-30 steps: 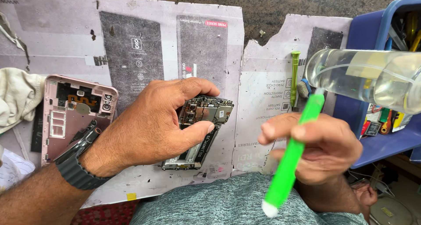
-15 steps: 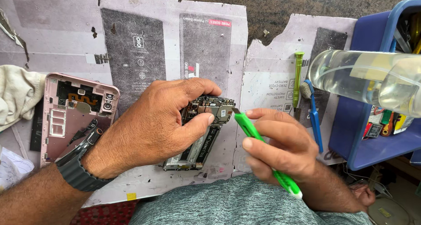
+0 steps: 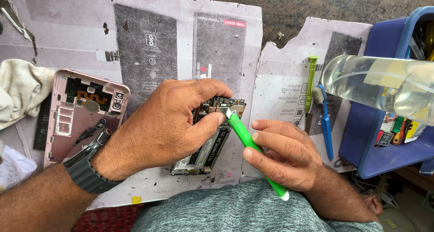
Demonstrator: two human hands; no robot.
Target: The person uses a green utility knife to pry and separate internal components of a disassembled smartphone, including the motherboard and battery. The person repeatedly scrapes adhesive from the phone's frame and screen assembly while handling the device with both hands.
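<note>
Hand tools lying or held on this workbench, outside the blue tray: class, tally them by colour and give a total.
Green: 2, the pry tool in the right hand and the screwdriver.
Blue: 1, the brush.
Total: 3.

A smooth green plastic tool (image 3: 253, 150) met a bare circuit board (image 3: 212, 137); matt printed paper sheets (image 3: 149, 42) lay beside a glossy clear plastic bottle (image 3: 379, 85).

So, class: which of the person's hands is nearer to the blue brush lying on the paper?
Right. The right hand lies just left of the blue brush, apart from it; the left hand is farther left, gripping the phone board.
</note>
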